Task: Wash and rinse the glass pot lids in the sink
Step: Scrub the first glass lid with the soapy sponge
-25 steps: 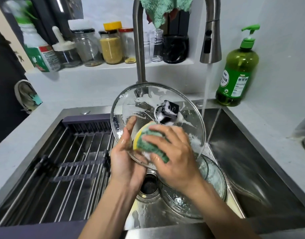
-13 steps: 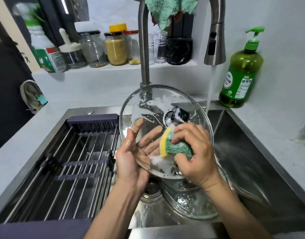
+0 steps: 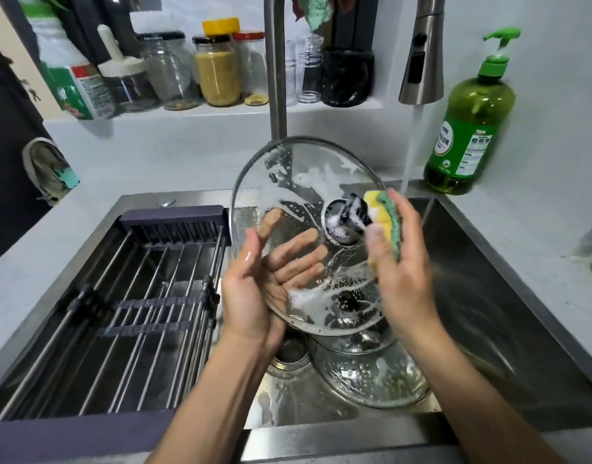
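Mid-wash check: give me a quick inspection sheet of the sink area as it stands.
Surface: steel sink, wet; tap running.
Job's things: soapy glass lid held tilted over the basin; second lid lying in the sink below it.
Clutter: drying rack over the sink's left half; soap bottle on the counter; jars on the shelf.
Grip: left hand supports the lid from behind, fingers straight; right hand holds sponge at the knob.
Cables: nothing seen.
Surroundings: white wall.

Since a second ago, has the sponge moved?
Yes. The sponge went from the lid's lower middle up and right to its knob.
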Demonstrator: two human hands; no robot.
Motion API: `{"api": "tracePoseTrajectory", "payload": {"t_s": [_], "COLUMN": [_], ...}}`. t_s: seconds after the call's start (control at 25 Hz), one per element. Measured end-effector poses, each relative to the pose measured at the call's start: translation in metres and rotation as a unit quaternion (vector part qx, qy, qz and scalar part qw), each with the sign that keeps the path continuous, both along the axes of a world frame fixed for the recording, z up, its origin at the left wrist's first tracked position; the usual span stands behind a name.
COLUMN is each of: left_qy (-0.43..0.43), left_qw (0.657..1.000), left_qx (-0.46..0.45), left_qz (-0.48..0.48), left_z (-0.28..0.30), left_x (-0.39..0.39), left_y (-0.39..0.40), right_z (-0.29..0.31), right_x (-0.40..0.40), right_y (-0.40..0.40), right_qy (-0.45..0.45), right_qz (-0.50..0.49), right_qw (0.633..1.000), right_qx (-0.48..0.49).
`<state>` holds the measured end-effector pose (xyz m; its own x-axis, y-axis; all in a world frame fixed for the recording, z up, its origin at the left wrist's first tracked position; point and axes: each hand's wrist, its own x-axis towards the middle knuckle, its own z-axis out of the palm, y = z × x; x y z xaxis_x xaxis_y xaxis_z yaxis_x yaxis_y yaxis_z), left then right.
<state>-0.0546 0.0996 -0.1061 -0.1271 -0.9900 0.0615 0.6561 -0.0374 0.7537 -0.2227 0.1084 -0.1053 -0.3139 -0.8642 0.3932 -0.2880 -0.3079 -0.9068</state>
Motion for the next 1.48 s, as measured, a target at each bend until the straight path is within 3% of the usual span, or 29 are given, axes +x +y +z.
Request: {"api": "tracePoseTrajectory", "payload": {"t_s": [0.12,0.24,0.48,0.6,0.68,0.84,0.96,1.04,1.12,1.24,1.36,1.48], "left_qy": [-0.001,-0.04,-0.062,-0.072,-0.033,0.044,-0.025,-0.066,-0.021,0.067,0.086,0.087], "left_qw": [1.0,0.998,0.996,0.992,0.988,0.966,0.989,0.996,0.999,0.997,0.995,0.995], "left_qx": [-0.021,-0.044,-0.01,-0.003,-0.036,-0.134,-0.086,-0.049,-0.022,0.018,0.041,0.041], "left_qz": [0.0,-0.02,-0.063,-0.104,-0.148,-0.216,-0.12,-0.037,-0.013,-0.026,-0.028,-0.02], "left_z": [0.006,0.01,0.017,0.02,0.019,0.014,0.002,-0.003,0.001,0.011,0.013,0.015], "left_x": [0.008,0.013,0.029,0.031,0.024,-0.008,-0.035,-0.045,-0.042,-0.022,-0.011,-0.009], "left_y": [-0.003,-0.004,-0.01,-0.013,-0.011,0.002,0.017,0.021,0.018,0.007,0.009,0.009], "right_z": [0.008,0.015,0.026,0.026,0.024,0.023,0.024,0.018,0.014,0.01,0.004,-0.011], "right_x": [-0.01,-0.017,-0.023,-0.018,-0.012,-0.004,-0.003,0.002,0.009,-0.001,-0.005,0.002], "right_y": [-0.002,-0.001,0.002,0.003,0.002,0.002,-0.008,-0.009,0.0,0.001,0.003,0.023], "right_qy": [0.136,0.178,0.268,0.276,0.213,0.012,-0.195,-0.258,-0.192,-0.006,0.087,0.255], "right_qz": [-0.032,-0.051,0.015,-0.026,-0.065,-0.149,-0.192,-0.178,-0.127,-0.067,-0.124,-0.057], "right_qw": [0.989,0.978,0.955,0.942,0.956,0.985,0.961,0.95,0.973,0.997,0.988,0.964], "right_qx": [-0.047,-0.092,-0.126,-0.189,-0.189,-0.084,-0.035,-0.016,-0.016,-0.03,0.028,-0.049]}}
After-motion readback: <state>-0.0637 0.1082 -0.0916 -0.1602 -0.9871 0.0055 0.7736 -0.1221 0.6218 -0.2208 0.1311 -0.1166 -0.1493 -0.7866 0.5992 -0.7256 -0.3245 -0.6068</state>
